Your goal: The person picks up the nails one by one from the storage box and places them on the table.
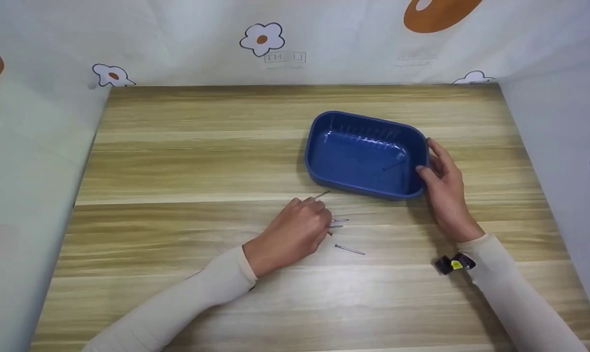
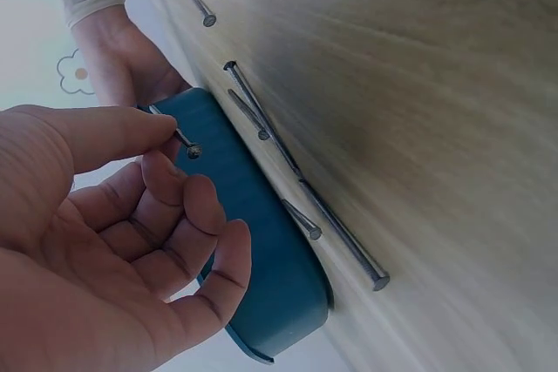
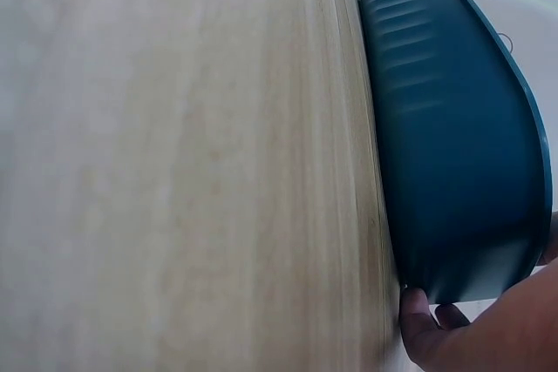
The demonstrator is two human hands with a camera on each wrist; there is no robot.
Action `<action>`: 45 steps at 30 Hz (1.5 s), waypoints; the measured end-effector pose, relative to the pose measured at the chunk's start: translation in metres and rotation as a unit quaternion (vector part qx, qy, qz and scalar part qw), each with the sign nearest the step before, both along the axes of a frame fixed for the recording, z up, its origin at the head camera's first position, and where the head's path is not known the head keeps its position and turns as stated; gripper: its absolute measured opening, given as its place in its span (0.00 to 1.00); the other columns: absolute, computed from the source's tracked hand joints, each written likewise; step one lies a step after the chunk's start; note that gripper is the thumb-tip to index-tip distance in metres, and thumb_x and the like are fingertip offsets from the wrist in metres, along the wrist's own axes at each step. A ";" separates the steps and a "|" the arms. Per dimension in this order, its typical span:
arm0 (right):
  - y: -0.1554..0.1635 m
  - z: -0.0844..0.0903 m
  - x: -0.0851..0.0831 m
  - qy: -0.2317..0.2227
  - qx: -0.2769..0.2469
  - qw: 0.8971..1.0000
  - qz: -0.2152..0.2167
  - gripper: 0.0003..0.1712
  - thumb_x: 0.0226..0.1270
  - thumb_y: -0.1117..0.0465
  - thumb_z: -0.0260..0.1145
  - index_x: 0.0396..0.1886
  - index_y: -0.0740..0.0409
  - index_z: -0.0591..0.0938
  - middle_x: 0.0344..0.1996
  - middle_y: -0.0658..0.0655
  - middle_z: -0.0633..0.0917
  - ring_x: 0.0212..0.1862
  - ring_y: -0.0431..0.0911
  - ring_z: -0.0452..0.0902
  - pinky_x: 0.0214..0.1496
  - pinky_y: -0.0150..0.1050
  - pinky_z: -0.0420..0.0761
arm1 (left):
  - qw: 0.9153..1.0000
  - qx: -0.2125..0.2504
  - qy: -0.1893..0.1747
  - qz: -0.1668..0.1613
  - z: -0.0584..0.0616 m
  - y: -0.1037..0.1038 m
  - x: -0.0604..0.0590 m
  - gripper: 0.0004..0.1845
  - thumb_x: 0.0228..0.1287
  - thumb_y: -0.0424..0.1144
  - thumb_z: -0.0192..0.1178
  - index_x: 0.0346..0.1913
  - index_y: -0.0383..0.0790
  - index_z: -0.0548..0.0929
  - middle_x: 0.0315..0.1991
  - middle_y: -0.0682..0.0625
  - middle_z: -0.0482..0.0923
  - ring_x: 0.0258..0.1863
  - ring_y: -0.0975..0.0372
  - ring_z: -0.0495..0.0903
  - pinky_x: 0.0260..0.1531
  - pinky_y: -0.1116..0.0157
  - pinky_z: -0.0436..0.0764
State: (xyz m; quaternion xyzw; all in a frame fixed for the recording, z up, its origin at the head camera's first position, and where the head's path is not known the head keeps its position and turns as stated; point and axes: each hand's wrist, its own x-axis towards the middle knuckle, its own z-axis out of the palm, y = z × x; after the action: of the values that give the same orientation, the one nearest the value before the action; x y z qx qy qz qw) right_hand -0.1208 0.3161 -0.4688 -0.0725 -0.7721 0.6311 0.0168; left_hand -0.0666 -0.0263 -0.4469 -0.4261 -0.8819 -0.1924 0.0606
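My left hand [image 1: 319, 205] is curled above the wooden table [image 1: 177, 161] and pinches a thin metal nail [image 1: 321, 195] between thumb and forefinger; the left wrist view shows this nail [image 2: 185, 143] held close to the blue tray [image 2: 261, 250]. Several more nails [image 1: 350, 250] lie on the wood just right of that hand. My right hand [image 1: 426, 157] grips the right end of the blue plastic tray [image 1: 319, 146], thumb over its rim. One nail [image 1: 394, 165] lies inside the tray. In the right wrist view my fingers [image 3: 425, 327] press the tray's outer wall [image 3: 453, 145].
Flower-print cloth walls [image 1: 260, 41] close off the table at the back and both sides. A small black and yellow device [image 1: 454, 264] sits at my right wrist. Loose nails [image 2: 301, 180] of differing lengths lie on the wood beside the tray.
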 end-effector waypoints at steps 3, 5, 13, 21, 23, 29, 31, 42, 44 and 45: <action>0.000 0.000 0.000 0.001 -0.005 1.000 0.002 0.38 0.84 0.71 0.56 0.90 0.54 0.61 0.83 0.66 0.69 0.79 0.53 0.69 0.69 0.27 0.77 | 1.000 -0.006 -0.008 0.003 0.000 -0.002 0.001 0.08 0.70 0.28 0.67 0.32 0.40 0.86 0.28 0.50 0.79 0.33 0.54 0.82 0.30 0.60 0.76; -0.001 0.000 0.000 0.004 -0.015 1.000 0.000 0.38 0.84 0.72 0.55 0.89 0.55 0.62 0.82 0.67 0.70 0.78 0.54 0.69 0.69 0.28 0.77 | 1.000 -0.008 -0.012 0.005 -0.001 -0.003 0.002 0.07 0.70 0.28 0.68 0.32 0.39 0.87 0.29 0.50 0.80 0.34 0.54 0.82 0.30 0.59 0.77; -0.002 -0.001 0.000 0.005 -0.026 1.000 0.001 0.38 0.84 0.72 0.55 0.89 0.55 0.62 0.83 0.68 0.68 0.79 0.53 0.68 0.69 0.27 0.76 | 1.000 -0.015 -0.009 0.007 -0.004 -0.005 0.005 0.05 0.69 0.29 0.68 0.34 0.39 0.89 0.30 0.50 0.82 0.36 0.54 0.84 0.32 0.59 0.78; -0.002 -0.001 0.000 0.009 -0.029 1.000 -0.003 0.38 0.84 0.72 0.56 0.89 0.55 0.63 0.82 0.68 0.69 0.79 0.52 0.69 0.70 0.27 0.76 | 1.000 -0.009 -0.018 0.008 -0.008 -0.007 0.009 0.04 0.69 0.28 0.68 0.36 0.38 0.90 0.31 0.49 0.84 0.35 0.55 0.84 0.31 0.58 0.78; -0.002 -0.001 0.000 0.009 -0.029 1.000 -0.002 0.38 0.84 0.72 0.56 0.89 0.55 0.63 0.82 0.68 0.69 0.79 0.52 0.69 0.70 0.27 0.76 | 1.000 -0.011 -0.015 0.008 -0.009 -0.007 0.009 0.04 0.69 0.28 0.69 0.36 0.38 0.90 0.31 0.50 0.84 0.34 0.55 0.84 0.31 0.58 0.78; -0.002 -0.001 0.000 0.009 -0.033 0.999 0.000 0.38 0.84 0.72 0.56 0.89 0.55 0.62 0.82 0.69 0.69 0.78 0.52 0.70 0.69 0.27 0.76 | 1.000 -0.015 -0.007 0.009 -0.011 -0.010 0.010 0.05 0.69 0.28 0.69 0.34 0.39 0.89 0.30 0.50 0.83 0.33 0.55 0.83 0.30 0.59 0.78; -0.001 -0.001 0.000 0.007 -0.034 0.999 0.002 0.38 0.84 0.71 0.55 0.89 0.54 0.62 0.82 0.69 0.69 0.78 0.52 0.70 0.69 0.27 0.77 | 1.000 -0.014 -0.007 0.009 -0.012 -0.010 0.011 0.06 0.69 0.28 0.69 0.33 0.39 0.88 0.29 0.50 0.82 0.32 0.54 0.83 0.29 0.59 0.77; 0.000 -0.001 0.001 0.002 -0.018 1.000 0.003 0.39 0.84 0.71 0.56 0.90 0.52 0.61 0.82 0.68 0.69 0.78 0.53 0.69 0.68 0.26 0.77 | 1.000 -0.018 -0.011 0.011 -0.014 -0.012 0.011 0.04 0.69 0.29 0.70 0.35 0.38 0.89 0.30 0.49 0.83 0.33 0.54 0.84 0.30 0.58 0.79; 0.000 0.000 0.001 0.001 -0.015 1.000 0.002 0.39 0.84 0.71 0.56 0.90 0.52 0.61 0.82 0.68 0.69 0.78 0.53 0.69 0.68 0.26 0.77 | 1.000 -0.022 -0.008 0.011 -0.015 -0.012 0.011 0.03 0.69 0.30 0.70 0.35 0.38 0.89 0.30 0.49 0.83 0.32 0.55 0.84 0.29 0.58 0.79; 0.000 0.000 0.000 0.000 -0.013 1.000 0.001 0.39 0.84 0.70 0.56 0.90 0.52 0.61 0.83 0.68 0.69 0.79 0.53 0.69 0.68 0.26 0.77 | 1.000 -0.023 -0.006 0.011 -0.016 -0.012 0.011 0.03 0.69 0.29 0.70 0.36 0.38 0.89 0.30 0.49 0.83 0.32 0.55 0.84 0.29 0.58 0.79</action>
State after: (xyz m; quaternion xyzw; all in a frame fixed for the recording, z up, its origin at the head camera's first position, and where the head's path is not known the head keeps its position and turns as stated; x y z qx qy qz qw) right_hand -0.1204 0.3159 -0.4691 -0.0716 -0.7639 0.6412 0.0152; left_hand -0.0554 -0.0388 -0.4629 -0.4167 -0.8911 -0.1735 0.0474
